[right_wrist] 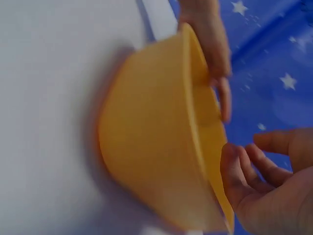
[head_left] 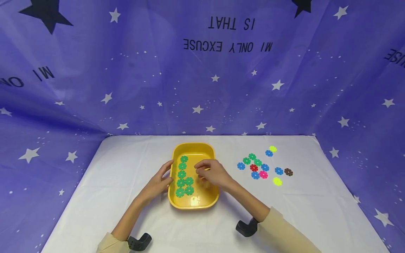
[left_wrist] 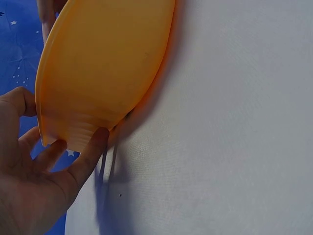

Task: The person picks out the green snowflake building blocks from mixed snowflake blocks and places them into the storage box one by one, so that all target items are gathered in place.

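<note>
A yellow plastic tray (head_left: 193,207) stands on the white table. Inside it, several green snowflake discs (head_left: 181,174) lie in a column along the left side, with two more beside the lower ones. My left hand (head_left: 155,183) rests its spread fingers against the tray's left wall and rim; the left wrist view shows fingertips (left_wrist: 101,134) touching the outer wall. Over the tray's right half hovers my right hand (head_left: 216,173), its fingers loosely bent. No disc shows between the thumb and fingers of the right hand (right_wrist: 274,188) in the right wrist view.
Right of the tray lie loose snowflake discs: blue (head_left: 241,166), green (head_left: 252,156), red (head_left: 254,168), pink (head_left: 263,174), yellow (head_left: 277,181) and brown (head_left: 288,172). A purple star-patterned cloth (head_left: 202,88) hangs behind and at both sides of the table (head_left: 316,218).
</note>
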A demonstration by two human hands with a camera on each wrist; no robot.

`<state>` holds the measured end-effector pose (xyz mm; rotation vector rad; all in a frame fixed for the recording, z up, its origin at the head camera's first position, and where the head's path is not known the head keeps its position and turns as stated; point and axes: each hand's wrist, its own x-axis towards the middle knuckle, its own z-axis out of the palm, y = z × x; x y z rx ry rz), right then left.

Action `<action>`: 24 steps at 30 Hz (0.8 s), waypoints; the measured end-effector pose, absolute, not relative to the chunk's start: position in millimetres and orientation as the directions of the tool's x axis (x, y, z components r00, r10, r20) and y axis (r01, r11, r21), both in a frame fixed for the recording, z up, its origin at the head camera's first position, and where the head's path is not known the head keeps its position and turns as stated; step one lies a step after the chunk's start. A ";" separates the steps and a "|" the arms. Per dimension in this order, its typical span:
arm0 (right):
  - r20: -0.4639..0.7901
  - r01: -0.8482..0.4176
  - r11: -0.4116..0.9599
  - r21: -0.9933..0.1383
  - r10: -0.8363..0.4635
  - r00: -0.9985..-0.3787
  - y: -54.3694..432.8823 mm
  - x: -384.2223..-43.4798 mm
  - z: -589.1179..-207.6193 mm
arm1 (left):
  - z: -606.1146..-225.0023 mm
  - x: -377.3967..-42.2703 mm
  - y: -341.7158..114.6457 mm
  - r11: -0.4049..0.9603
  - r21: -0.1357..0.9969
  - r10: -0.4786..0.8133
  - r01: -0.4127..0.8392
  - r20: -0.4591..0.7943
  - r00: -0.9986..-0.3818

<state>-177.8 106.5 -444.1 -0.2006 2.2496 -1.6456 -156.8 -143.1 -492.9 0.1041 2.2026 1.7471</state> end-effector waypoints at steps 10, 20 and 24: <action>-0.088 0.028 0.362 -0.932 -0.151 -0.985 230.1 -189.2 -447.6 | -491.2 -156.7 -142.7 0.253 0.955 0.253 -0.152 -0.217 -0.943; -0.083 0.076 0.593 -0.801 0.016 -0.996 311.7 -201.4 -475.0 | -490.5 -156.5 -143.8 0.246 0.958 0.260 -0.147 -0.211 -0.942; -0.139 0.149 0.587 -0.796 0.062 -0.988 322.3 -206.2 -486.0 | -493.2 -156.2 -143.3 0.249 0.958 0.259 -0.146 -0.210 -0.943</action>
